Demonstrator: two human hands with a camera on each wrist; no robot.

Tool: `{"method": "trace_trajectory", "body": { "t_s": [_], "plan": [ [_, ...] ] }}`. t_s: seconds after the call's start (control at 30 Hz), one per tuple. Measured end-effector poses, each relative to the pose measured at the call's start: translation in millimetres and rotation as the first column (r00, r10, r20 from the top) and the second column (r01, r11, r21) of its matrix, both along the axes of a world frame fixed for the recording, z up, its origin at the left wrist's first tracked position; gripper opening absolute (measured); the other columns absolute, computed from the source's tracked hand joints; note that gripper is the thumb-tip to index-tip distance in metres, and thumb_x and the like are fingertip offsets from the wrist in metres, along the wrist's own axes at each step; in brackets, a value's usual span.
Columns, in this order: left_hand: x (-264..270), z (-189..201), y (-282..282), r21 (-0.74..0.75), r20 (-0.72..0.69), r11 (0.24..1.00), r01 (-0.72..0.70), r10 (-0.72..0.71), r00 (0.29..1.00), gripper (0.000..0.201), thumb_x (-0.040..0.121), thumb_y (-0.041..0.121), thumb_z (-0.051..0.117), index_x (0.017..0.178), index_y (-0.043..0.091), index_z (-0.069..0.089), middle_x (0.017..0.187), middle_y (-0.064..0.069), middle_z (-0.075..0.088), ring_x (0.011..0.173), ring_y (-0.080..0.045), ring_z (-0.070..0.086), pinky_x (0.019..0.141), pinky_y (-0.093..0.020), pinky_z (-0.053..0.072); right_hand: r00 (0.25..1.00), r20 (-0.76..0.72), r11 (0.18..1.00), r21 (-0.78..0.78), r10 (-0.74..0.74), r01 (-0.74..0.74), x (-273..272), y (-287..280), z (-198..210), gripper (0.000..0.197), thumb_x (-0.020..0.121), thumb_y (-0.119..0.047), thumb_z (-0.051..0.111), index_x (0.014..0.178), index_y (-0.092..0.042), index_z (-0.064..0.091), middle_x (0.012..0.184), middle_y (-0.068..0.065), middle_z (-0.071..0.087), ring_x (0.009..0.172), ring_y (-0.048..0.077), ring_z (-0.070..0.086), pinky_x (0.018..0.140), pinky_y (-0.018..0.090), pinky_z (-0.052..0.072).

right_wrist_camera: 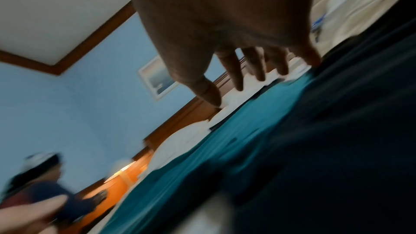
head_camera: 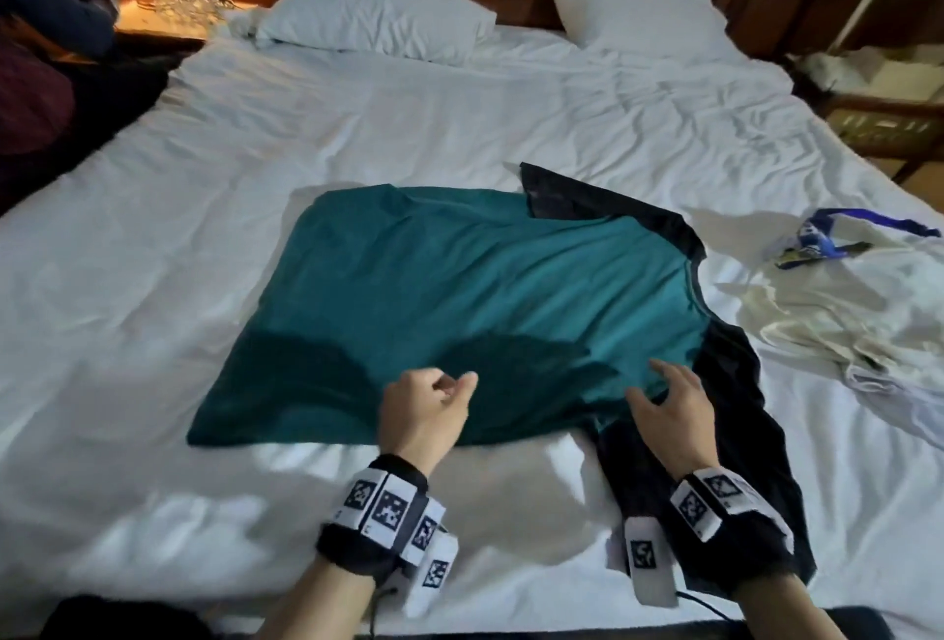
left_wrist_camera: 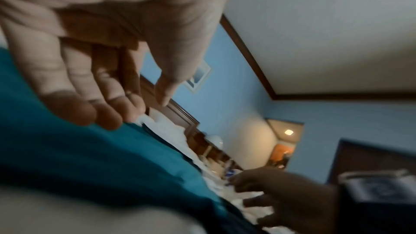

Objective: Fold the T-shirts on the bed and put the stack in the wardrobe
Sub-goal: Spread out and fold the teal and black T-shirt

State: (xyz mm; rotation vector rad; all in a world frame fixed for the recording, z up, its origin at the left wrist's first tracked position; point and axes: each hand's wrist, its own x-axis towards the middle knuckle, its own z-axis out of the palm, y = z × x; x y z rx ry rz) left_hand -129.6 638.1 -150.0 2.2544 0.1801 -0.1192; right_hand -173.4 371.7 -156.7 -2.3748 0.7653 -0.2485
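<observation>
My hands over a teal shirt spread on the wide white-sheeted bed [head_camera: 357, 118].

Two white pillows [head_camera: 375, 19] lean against the dark wooden headboard along the top of the frame, and a person in dark clothes [head_camera: 46, 42] sits at the upper left beside a lit orange nightstand. The teal cotton T-shirt [head_camera: 459, 292] lies flat at centre, overlapping a black T-shirt [head_camera: 735, 384] that shows past its right edge and reaches down under my right wrist. A crumpled cream satin shirt with blue trim [head_camera: 838, 302] sits at the right edge, apart from both. My left hand [head_camera: 421, 409] hovers at the teal hem, fingers loosely curled and holding nothing. My right hand [head_camera: 674, 409] is spread, fingers splayed over the seam where teal meets black; both wrists wear black bands with printed white tags.
</observation>
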Motion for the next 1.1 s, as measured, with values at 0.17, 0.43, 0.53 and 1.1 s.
{"method": "trace_trajectory", "body": {
  "t_s": [0.17,0.43,0.53,1.1],
  "plan": [
    [-36.5,-23.2,-112.4,-0.448,-0.472,0.894,0.030,-0.265,0.841,0.050,0.082,0.049,0.070,0.065,0.003,0.064,0.054,-0.010,0.066,0.046,-0.023,0.064,0.049,-0.033,0.056,0.881,-0.359,0.947,-0.030,-0.308,0.319,-49.2,-78.0,-9.5,0.077,0.087,-0.051,0.057,0.137,0.002,0.036,0.142,0.025,0.039,0.132,0.040,0.035,0.106,0.045,0.031],
    [-47.0,-51.1,-153.0,-0.520,-0.348,0.854,-0.037,-0.172,0.922,0.040,0.067,0.043,0.080,0.081,0.006,0.073,0.089,-0.005,0.075,0.091,-0.020,0.070,0.091,-0.037,0.053,0.922,-0.290,0.896,0.287,-0.256,0.340,-77.1,-108.2,-20.6,0.046,0.084,-0.051,0.064,0.078,-0.006,0.070,0.082,0.012,0.071,0.079,0.027,0.065,0.069,0.034,0.048],
    [-53.6,-47.4,-156.9,-0.565,-0.330,0.824,-0.035,-0.187,0.925,0.045,0.066,0.037,0.080,0.094,0.003,0.072,0.094,-0.005,0.075,0.094,-0.020,0.071,0.090,-0.040,0.055,0.957,-0.186,0.876,0.393,-0.223,0.280,-85.7,-105.1,-21.8,0.028,0.085,-0.037,0.069,0.079,-0.011,0.072,0.073,0.005,0.073,0.074,0.022,0.069,0.071,0.036,0.055],
    [-66.5,-42.8,-130.0,-0.470,-0.370,0.868,0.159,-0.357,0.858,0.026,0.076,0.026,0.080,0.072,0.004,0.067,0.070,-0.010,0.070,0.066,-0.028,0.071,0.067,-0.047,0.061,0.910,-0.289,0.941,0.067,-0.298,0.330,-118.5,-106.0,-5.7,0.025,0.093,-0.027,0.057,0.107,-0.007,0.062,0.104,0.014,0.066,0.104,0.035,0.058,0.083,0.039,0.044]
  ]
}}
